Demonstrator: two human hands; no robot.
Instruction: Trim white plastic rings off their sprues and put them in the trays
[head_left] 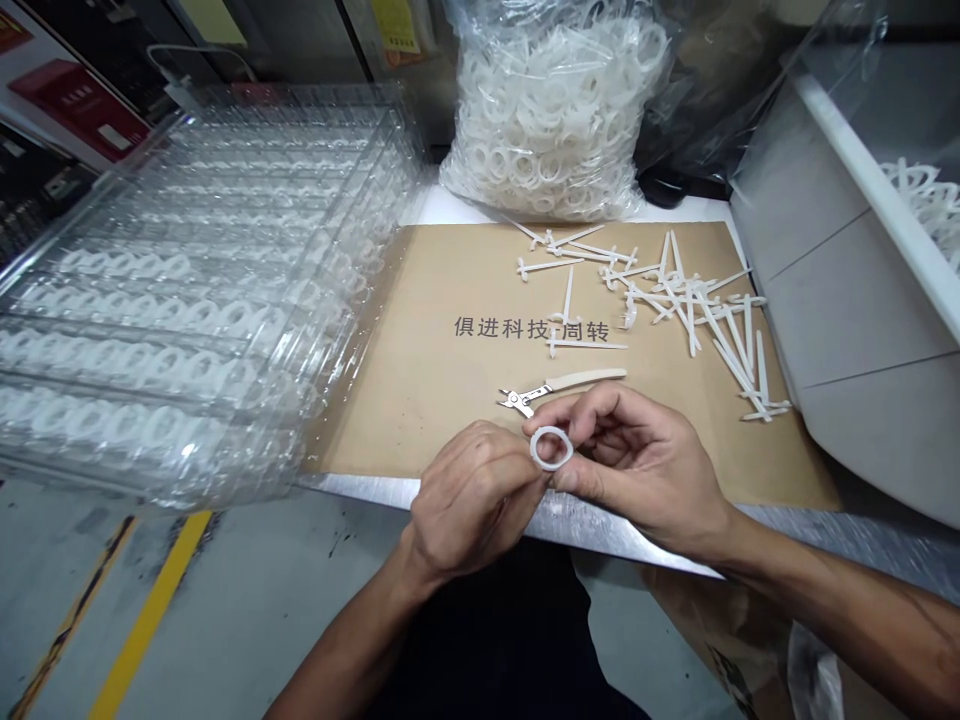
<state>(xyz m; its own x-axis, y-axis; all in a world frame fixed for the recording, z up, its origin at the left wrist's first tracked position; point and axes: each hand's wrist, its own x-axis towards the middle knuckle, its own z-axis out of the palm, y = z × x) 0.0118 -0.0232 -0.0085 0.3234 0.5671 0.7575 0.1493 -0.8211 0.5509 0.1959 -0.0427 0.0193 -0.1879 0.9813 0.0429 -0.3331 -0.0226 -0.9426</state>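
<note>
Cardboard covers the bench; the left hand and right hand pinch a white ring between them, cutters just beyond.

- Between the left hand and right hand: a ring of smooth, matt white plastic
- Just beyond the left hand: side cutters with shiny metal jaws and a smooth cream plastic grip
- Beneath both hands: a cardboard sheet, matt brown and printed
- Nearer than the hands: a steel table edge, dull grey
- Left of the left hand: clear plastic trays, glossy
- Far beyond the hands: a plastic bag, thin, clear, glossy and crinkled
- Beyond the right hand: white plastic runners, matt
</note>
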